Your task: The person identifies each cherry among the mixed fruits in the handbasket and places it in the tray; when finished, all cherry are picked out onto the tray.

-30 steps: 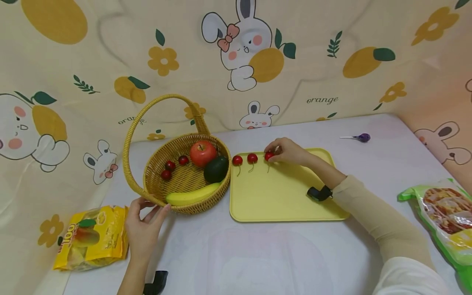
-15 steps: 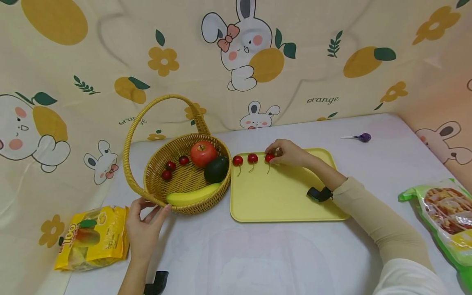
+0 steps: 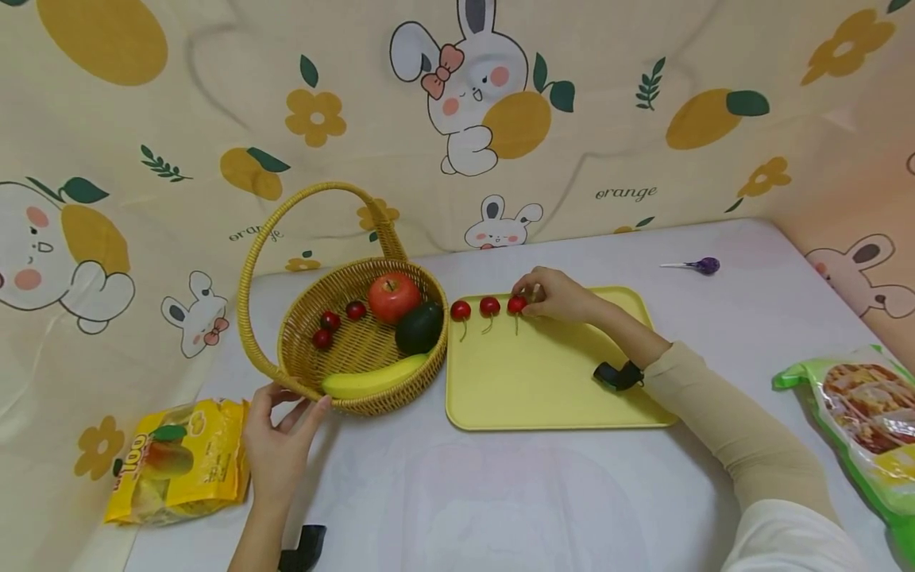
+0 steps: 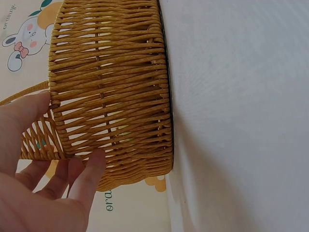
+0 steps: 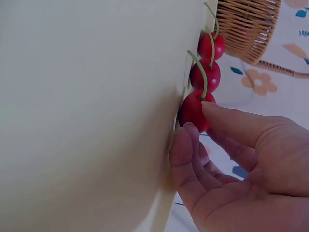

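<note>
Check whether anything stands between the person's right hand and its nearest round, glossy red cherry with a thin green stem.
Nothing visible does: the bare right hand touches that round red cherry with its thumb. The two other red cherries lie beyond it, toward the round woven tan basket.

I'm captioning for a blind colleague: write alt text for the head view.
A person's right hand pinches a round red stemmed cherry, rightmost of three along the far edge of a rectangular yellow tray. The left hand holds a round yellow-brown wicker basket containing a red apple, dark green avocado, yellow banana and three dark red cherries.
</note>
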`<action>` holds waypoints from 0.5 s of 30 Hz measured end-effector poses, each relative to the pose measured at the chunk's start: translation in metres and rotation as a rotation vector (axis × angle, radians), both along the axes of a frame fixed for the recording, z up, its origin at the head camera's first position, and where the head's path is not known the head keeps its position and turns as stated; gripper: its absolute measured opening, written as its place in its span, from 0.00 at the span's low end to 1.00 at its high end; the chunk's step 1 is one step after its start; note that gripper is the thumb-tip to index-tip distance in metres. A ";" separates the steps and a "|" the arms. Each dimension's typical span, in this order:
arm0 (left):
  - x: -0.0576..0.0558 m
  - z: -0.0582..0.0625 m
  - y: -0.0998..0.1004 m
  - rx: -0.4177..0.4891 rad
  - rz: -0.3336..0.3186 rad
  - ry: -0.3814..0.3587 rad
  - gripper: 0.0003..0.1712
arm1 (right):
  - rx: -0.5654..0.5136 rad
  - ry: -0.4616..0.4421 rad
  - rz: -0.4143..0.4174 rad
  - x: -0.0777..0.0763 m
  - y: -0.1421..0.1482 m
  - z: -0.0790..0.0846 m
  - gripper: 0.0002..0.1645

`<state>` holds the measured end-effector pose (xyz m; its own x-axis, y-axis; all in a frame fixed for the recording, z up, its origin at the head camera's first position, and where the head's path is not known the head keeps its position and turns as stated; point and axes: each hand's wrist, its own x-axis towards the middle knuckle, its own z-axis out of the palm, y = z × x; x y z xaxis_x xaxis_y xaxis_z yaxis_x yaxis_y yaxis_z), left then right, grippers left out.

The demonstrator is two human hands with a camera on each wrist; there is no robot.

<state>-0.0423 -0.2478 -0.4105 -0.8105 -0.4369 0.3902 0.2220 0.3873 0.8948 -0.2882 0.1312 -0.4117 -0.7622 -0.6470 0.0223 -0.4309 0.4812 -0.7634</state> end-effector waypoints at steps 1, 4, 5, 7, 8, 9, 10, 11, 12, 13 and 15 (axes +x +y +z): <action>0.000 0.000 0.000 0.000 0.001 0.000 0.27 | -0.001 -0.005 0.001 0.000 0.000 0.000 0.17; -0.001 0.000 0.001 0.004 0.002 -0.004 0.28 | -0.004 -0.011 0.003 0.000 0.000 0.000 0.17; -0.001 0.000 0.001 0.004 0.002 -0.005 0.28 | -0.014 -0.015 0.006 0.000 0.000 0.000 0.17; -0.001 0.000 0.001 0.007 -0.002 -0.008 0.28 | -0.028 -0.009 0.005 0.000 0.000 0.002 0.17; -0.001 0.001 0.001 0.009 -0.004 -0.009 0.27 | -0.034 0.006 0.003 0.000 -0.001 0.005 0.16; -0.001 0.001 0.002 0.014 -0.005 -0.011 0.27 | -0.040 0.023 0.003 0.000 -0.002 0.008 0.16; -0.001 0.001 0.002 0.019 -0.005 -0.012 0.27 | -0.047 0.037 0.001 -0.001 -0.005 0.013 0.16; -0.001 0.001 0.002 0.024 -0.004 -0.013 0.27 | -0.057 0.060 0.001 -0.001 -0.009 0.018 0.16; -0.001 0.002 0.002 0.028 -0.003 -0.013 0.26 | -0.065 0.081 -0.001 -0.002 -0.014 0.024 0.15; 0.000 0.002 0.002 0.029 0.000 -0.014 0.26 | -0.079 0.099 0.000 -0.003 -0.020 0.031 0.15; 0.000 0.002 0.003 0.032 0.007 -0.016 0.26 | -0.127 0.108 0.015 -0.005 -0.039 0.046 0.14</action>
<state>-0.0423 -0.2452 -0.4087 -0.8135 -0.4544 0.3630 0.2050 0.3601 0.9101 -0.2931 0.0925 -0.3656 -0.7413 -0.6449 0.1861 -0.5204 0.3771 -0.7661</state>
